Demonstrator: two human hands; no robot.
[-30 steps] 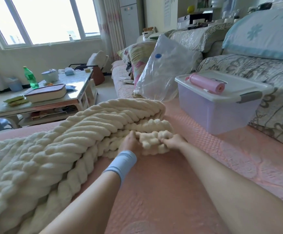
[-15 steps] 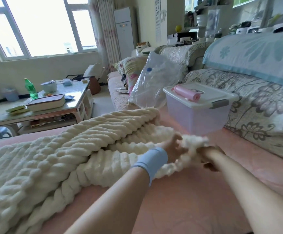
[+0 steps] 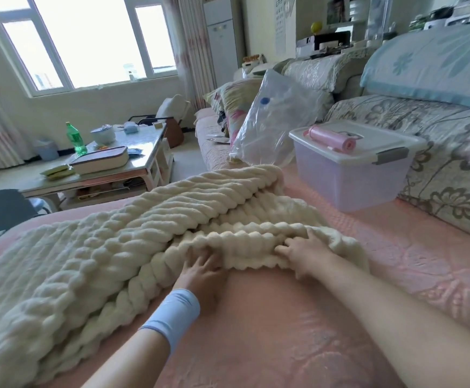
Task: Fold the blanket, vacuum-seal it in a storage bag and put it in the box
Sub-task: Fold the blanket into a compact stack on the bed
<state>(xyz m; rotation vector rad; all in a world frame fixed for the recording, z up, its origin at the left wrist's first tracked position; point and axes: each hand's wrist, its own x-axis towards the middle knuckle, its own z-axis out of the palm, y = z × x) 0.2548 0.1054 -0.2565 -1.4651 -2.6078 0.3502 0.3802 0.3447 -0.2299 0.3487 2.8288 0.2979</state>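
A cream ribbed blanket [image 3: 110,247] lies folded lengthwise across the pink sofa cover [image 3: 270,317]. My left hand [image 3: 203,268], with a pale blue wristband, lies flat with spread fingers against the blanket's near edge. My right hand [image 3: 302,252] rests on the blanket's right end, fingers straight and spread. A clear vacuum storage bag [image 3: 273,127] with a blue valve leans against the cushions behind the blanket. To its right stands the translucent storage box [image 3: 348,175], white lid shut, with a pink hand pump [image 3: 331,137] lying on top.
The floral sofa backrest [image 3: 438,163] runs along the right. A low coffee table [image 3: 144,166] on the left carries a thick book, a green bottle [image 3: 75,140] and a bowl. A blue chair [image 3: 1,211] stands at the far left.
Both hands gripped the blanket's corner and drew it toward me and rightward. Now they have let go and lie flat on the spread-out end, the left hand further left.
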